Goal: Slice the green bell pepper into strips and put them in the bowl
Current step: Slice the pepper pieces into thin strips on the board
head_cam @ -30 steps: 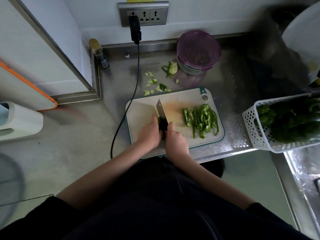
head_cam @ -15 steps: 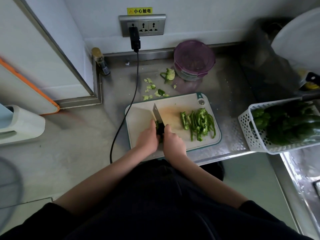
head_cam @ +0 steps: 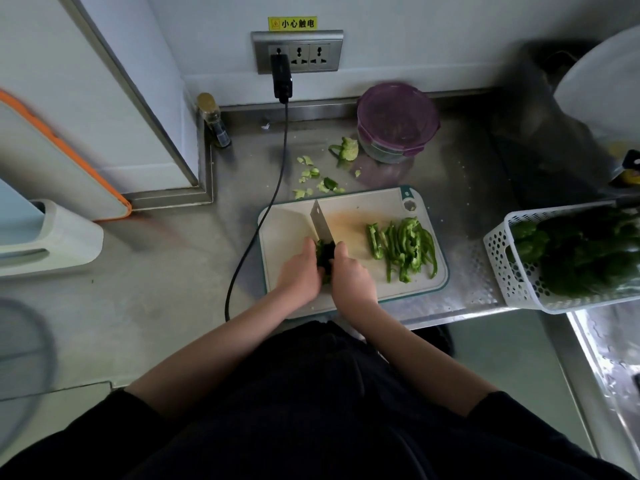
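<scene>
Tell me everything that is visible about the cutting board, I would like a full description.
The cutting board is a pale, plastic-looking rectangle with rounded corners and a teal rim, with a hanging hole in a teal tab at its far right corner. It lies flat on the steel counter. A faint orange stain marks its middle. Cut pepper strips lie on its right half. The knife and both hands work over its left half, with a dark pepper piece between them.

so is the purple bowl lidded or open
Open: the purple bowl shows its inside, with no lid on it.
</scene>
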A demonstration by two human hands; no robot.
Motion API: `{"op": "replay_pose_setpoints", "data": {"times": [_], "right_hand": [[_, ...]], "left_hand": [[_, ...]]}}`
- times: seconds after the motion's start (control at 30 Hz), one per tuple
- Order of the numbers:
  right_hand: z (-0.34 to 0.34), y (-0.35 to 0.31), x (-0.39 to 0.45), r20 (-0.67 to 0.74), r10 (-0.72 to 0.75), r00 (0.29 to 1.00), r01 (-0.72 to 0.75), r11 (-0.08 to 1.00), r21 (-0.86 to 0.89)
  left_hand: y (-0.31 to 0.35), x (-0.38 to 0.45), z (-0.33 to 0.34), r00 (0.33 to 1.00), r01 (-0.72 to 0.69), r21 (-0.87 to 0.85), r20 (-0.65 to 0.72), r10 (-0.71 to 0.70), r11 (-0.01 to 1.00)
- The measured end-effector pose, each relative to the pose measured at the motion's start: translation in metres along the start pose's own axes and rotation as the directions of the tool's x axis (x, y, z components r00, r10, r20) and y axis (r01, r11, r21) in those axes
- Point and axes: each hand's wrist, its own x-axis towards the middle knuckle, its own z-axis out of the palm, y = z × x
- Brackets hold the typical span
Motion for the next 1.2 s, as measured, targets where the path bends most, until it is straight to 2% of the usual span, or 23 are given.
{"op": "replay_pose_setpoints", "data": {"times": [0.1,0.2,0.3,0.43,0.6,0.8,0.87,1.0,1.1,1.2], "right_hand": [[0.001,-0.003,0.008,-0.029,-0.001,1.0,0.001,1.0,0.022],[0.005,0.004,0.001,-0.033,0.02,0.999,-0.02,1.0,0.016],[0.004,0.001,0.005,-0.017,0.017,1.0,-0.017,1.0,0.012],[0.002,-0.006,0.014,-0.015,0.012,1.0,-0.012,1.0,-0.003],[0.007,0.002,0.011,-0.04,0.027,0.999,-0.027,1.0,-0.002],[-0.005,0.006,0.018,-0.007,0.012,1.0,-0.012,1.0,0.006],[-0.013,0.018,0.018,-0.033,0.053,0.998,-0.052,0.999,0.014],[-0.034,0.04,0.012,-0.124,0.154,0.98,-0.125,0.969,0.215],[-0.042,0.039,0.002,-0.171,0.154,0.973,-0.094,0.944,0.316],[-0.038,0.03,-0.006,-0.142,0.121,0.982,-0.067,0.94,0.334]], "left_hand": [[-0.001,0.001,-0.003,1.0,0.013,-0.039,0.023,-0.012,0.999],[-0.003,0.005,-0.007,0.994,0.084,-0.137,0.082,-0.073,0.987],[-0.007,0.005,-0.011,0.989,0.07,-0.165,0.139,-0.047,0.984],[-0.013,0.003,-0.012,0.995,0.035,-0.211,0.098,-0.014,0.977],[-0.033,0.009,-0.031,0.99,0.135,-0.369,0.022,-0.137,0.919],[-0.034,0.004,-0.025,0.988,0.143,-0.349,0.107,-0.113,0.926],[-0.033,0.005,-0.024,0.989,0.127,-0.364,0.118,-0.089,0.923],[-0.029,0.008,-0.026,0.99,0.098,-0.399,0.131,-0.05,0.912],[-0.019,0.012,-0.022,0.989,0.062,-0.349,0.148,-0.01,0.935],[-0.012,0.015,-0.016,0.987,0.03,-0.249,0.16,0.011,0.968]]}}
